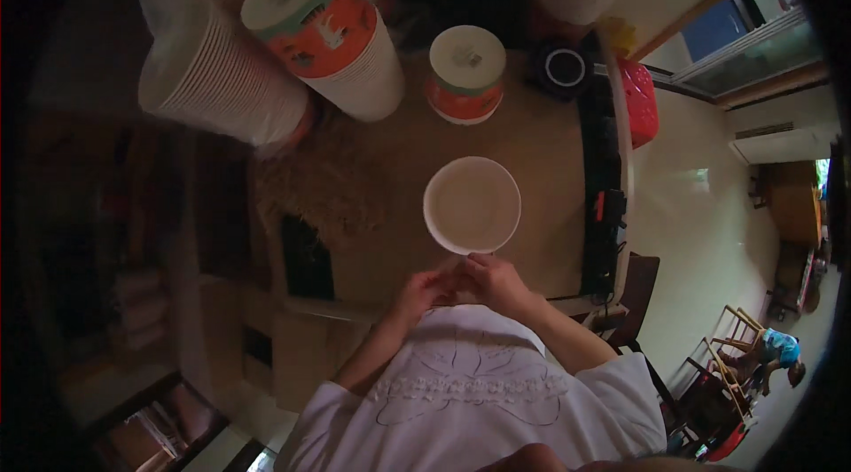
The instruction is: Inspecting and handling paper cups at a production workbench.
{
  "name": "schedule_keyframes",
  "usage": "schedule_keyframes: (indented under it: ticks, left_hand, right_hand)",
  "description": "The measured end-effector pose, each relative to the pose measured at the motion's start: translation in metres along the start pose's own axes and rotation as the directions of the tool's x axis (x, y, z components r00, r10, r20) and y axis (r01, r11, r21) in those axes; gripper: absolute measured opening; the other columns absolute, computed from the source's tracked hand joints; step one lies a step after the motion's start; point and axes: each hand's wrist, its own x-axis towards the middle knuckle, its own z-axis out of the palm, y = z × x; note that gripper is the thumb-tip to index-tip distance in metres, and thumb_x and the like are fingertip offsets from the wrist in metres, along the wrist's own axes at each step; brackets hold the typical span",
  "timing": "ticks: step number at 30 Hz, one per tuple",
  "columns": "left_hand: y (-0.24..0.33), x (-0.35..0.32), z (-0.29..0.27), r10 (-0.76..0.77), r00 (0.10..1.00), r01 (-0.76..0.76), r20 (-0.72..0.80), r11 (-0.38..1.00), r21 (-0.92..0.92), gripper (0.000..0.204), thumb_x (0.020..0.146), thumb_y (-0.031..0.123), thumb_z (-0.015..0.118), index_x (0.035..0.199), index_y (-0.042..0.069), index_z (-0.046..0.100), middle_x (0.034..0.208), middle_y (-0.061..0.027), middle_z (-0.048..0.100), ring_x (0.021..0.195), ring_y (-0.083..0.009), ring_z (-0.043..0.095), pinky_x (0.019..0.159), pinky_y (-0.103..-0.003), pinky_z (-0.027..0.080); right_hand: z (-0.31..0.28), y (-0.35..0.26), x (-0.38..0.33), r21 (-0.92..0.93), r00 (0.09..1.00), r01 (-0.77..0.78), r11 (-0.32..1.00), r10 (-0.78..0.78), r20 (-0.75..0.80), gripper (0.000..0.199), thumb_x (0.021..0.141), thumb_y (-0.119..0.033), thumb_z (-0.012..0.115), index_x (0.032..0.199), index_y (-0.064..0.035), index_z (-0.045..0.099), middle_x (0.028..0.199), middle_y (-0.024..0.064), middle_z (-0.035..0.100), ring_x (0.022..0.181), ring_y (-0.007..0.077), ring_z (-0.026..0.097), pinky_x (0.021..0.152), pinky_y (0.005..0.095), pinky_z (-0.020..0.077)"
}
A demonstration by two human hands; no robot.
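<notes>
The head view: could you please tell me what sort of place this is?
Probably a small workshop or home work area; I cannot tell which. A white paper tub on a table, tall stacks of similar tubs and a brown straw-like heap suggest it.

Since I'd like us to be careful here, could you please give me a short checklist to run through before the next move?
1. White bowl on the table, open side up: ok.
2. Bowl apart from the orange-banded container beyond it: ok, a gap shows.
3. Bowl apart from the tan shredded material on its left: ok.
4. Left hand and right hand both at the near table edge: ok.
5. Right hand's fingers touching the bowl's near rim: cannot tell, they are very close.
6. Anything held between the hands: cannot tell, the fingers hide it.
</notes>
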Motion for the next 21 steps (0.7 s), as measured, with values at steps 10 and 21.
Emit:
schedule_keyframes:
  ticks: [10,21]
  left_hand:
    - [0.005,-0.005,-0.003,-0.147,0.979,0.135,0.139,0.987,0.091,0.020,0.085,0.018,0.058,0.092,-0.001,0.063,0.083,-0.0062,0.063,0.071,-0.0141,0.060,0.061,-0.027,0.051]
    - [0.004,0.000,0.002,0.236,0.972,-0.211,0.000,0.868,0.449,0.003,0.079,0.003,0.062,0.080,0.001,0.061,0.073,-0.0023,0.061,0.067,-0.0074,0.056,0.062,-0.022,0.046]
  right_hand:
    - [-0.007,0.001,-0.018,0.014,0.992,0.038,0.999,-0.039,0.118,0.011,0.079,-0.010,0.059,0.089,-0.0089,0.062,0.076,0.0074,0.057,0.071,0.0268,0.058,0.062,0.0364,0.0486]
    - [0.018,0.009,-0.028,0.146,0.991,-0.105,0.984,0.115,-0.062,0.005,0.079,-0.006,0.061,0.084,-0.0069,0.062,0.075,0.0083,0.061,0.066,0.0213,0.059,0.058,0.0304,0.0476]
